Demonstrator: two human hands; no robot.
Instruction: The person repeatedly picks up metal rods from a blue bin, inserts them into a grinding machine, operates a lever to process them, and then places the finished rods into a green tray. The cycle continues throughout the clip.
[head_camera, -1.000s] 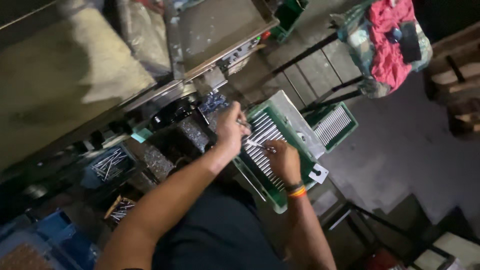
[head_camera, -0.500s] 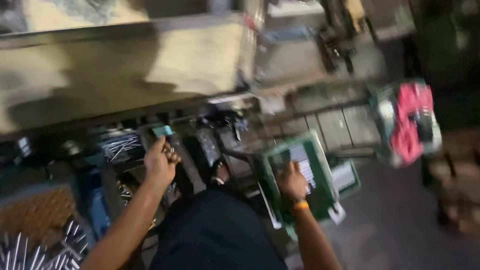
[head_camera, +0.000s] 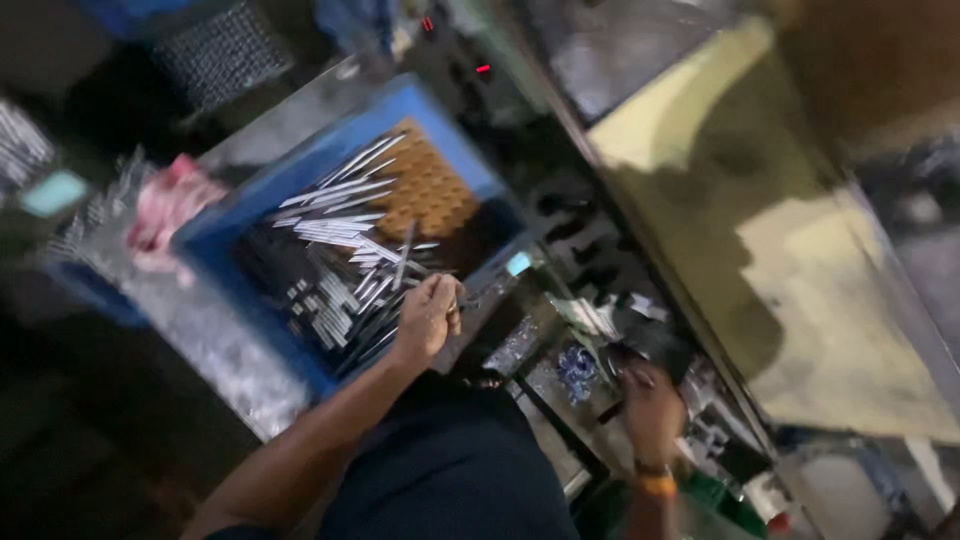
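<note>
Left hand (head_camera: 428, 318) rests at the near edge of the blue crate (head_camera: 300, 190), fingers pinched on what appears to be one metal rod (head_camera: 405, 255); blur prevents certainty. Many rods remain in the crate, long axes mostly running diagonally. Right hand (head_camera: 650, 410) hovers over the worktop (head_camera: 545, 385), grip indeterminate.

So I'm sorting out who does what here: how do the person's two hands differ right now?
The left hand reaches over the edge of the blue crate with its pile of metal rods; the right hand is low at the dark workbench, away from the crate. The left wrist is bare; the right wears an orange band. Both are blurred, so neither grip is readable.
</note>
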